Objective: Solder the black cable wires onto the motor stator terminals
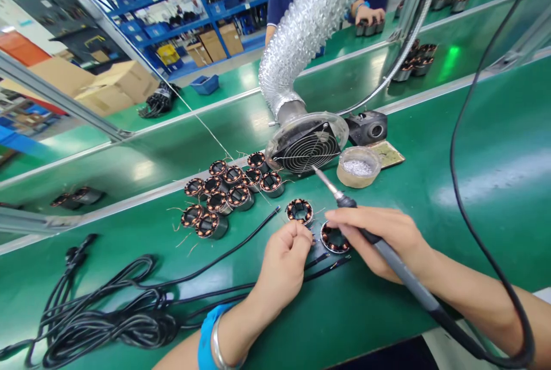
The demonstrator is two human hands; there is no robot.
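Observation:
My right hand (383,241) grips a soldering iron (398,261) like a pen, its metal tip pointing up and left towards the fan grille. Thumb and fingers of my left hand (286,261) are pinched together; small dark tips show beside them, but what they hold is mostly hidden. Just past those fingers stands a copper-wound motor stator (300,211). A second stator (336,238) sits between my hands, partly covered by the right one. Black cables (206,294) pass under my left hand and wrist, and two stripped cable ends (340,264) emerge to its right.
Several stators (228,189) cluster behind my left hand. A fume fan (307,149) hangs on a silver duct (307,26). Beside it are a solder bowl (359,166) and an iron stand (368,127). Coiled cables (116,318) lie left. Across the bench, a person's hand (369,14) touches stators.

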